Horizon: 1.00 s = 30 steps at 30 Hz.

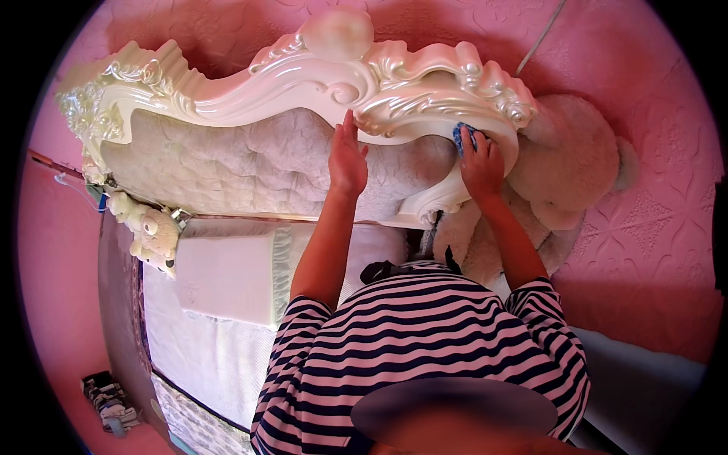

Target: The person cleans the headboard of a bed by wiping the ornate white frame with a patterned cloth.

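Before me stands a bed headboard with a glossy white carved frame (267, 94) and a grey tufted upholstered panel (239, 159). My right hand (482, 165) holds a blue cloth (463, 138) flat against the frame's right side, beside the panel's rounded end. Part of the cloth is hidden under the fingers. My left hand (348, 162) is raised in front of the panel's middle, its fingers stretched upward and nothing in it. The fingertips overlap the frame's lower carved edge; whether they touch it, I cannot tell.
A large plush bear (563, 159) leans at the right of the headboard. Below lie a white pillow (227, 273) and a white bed sheet (199, 352). Smaller plush toys (153, 233) sit at the left corner. A pink embossed wall (642, 227) rises behind.
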### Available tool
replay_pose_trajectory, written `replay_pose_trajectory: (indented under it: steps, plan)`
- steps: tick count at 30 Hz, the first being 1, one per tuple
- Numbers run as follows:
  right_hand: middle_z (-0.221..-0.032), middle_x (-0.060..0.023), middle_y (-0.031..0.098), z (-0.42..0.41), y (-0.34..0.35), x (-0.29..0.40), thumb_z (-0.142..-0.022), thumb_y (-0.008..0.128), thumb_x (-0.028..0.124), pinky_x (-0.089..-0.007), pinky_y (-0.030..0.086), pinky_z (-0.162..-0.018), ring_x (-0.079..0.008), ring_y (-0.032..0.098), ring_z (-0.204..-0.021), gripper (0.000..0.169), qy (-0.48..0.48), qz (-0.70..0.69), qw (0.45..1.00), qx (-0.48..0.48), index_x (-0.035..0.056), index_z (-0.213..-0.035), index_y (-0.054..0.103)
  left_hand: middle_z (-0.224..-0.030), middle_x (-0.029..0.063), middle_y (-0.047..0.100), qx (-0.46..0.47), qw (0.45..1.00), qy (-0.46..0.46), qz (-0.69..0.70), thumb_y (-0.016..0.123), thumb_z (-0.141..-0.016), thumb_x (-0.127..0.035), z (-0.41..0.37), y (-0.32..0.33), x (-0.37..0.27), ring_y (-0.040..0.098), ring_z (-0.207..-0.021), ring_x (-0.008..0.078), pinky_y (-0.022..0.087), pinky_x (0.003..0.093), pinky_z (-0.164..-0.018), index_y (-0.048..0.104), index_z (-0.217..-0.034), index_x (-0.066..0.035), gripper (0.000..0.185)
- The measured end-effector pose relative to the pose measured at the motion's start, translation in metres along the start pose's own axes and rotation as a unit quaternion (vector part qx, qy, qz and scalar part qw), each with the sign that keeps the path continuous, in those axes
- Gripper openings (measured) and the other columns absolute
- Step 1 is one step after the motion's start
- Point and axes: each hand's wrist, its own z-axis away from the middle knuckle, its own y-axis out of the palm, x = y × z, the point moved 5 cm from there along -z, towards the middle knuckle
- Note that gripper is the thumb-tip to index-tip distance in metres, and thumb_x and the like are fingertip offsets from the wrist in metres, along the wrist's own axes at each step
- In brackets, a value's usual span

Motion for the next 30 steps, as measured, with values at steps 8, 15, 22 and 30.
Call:
replay_pose_trajectory:
  steps: [8,15,22,30]
  plan:
    - [-0.119,-0.0218,0.047,0.005,-0.012,-0.011,-0.069,0.067,0.013,-0.0446,0.039,-0.088,-0.0379,0.048,-0.102,0.072,0.105,-0.179,0.974,-0.092,-0.0011,-0.134,0.040,-0.155,0.0027,0.012,0.006,1.000,0.005,-0.004,0.021,-0.095,-0.047,0.001,0.003,0.000,0.002,-0.143,0.0185,-0.004,0.0531,-0.108,0.015,-0.148,-0.013,0.063]
    - [-0.121,-0.0241,0.045,-0.010,0.002,0.022,-0.071,0.067,0.015,-0.0448,0.038,-0.090,-0.0387,0.046,-0.103,0.078,0.154,-0.171,0.970,-0.082,-0.0038,-0.137,0.032,-0.155,0.0028,0.011,0.005,1.000,0.004,-0.008,0.022,-0.095,-0.046,0.001,0.002,0.000,0.002,-0.143,0.0190,-0.003,0.0533,-0.108,0.014,-0.148,-0.012,0.064]
    - [-0.116,-0.0199,0.046,-0.024,0.000,0.057,-0.063,0.071,0.014,-0.0436,0.044,-0.083,-0.0361,0.050,-0.095,0.081,0.087,-0.131,0.987,-0.026,-0.0051,-0.134,0.035,-0.155,0.0029,0.013,0.009,1.000,0.005,-0.009,0.023,-0.095,-0.046,0.002,0.004,-0.002,0.003,-0.143,0.0187,-0.003,0.0529,-0.108,0.016,-0.148,-0.014,0.063]
    - [-0.113,-0.0173,0.047,-0.039,-0.004,0.084,-0.060,0.071,0.015,-0.0403,0.047,-0.076,-0.0329,0.051,-0.090,0.080,0.080,-0.131,0.988,0.006,-0.0065,-0.130,0.039,-0.155,0.0031,0.014,0.019,1.000,0.007,0.001,0.022,-0.095,-0.045,0.001,-0.001,0.000,0.004,-0.142,0.0184,-0.002,0.0531,-0.108,0.018,-0.148,-0.014,0.061]
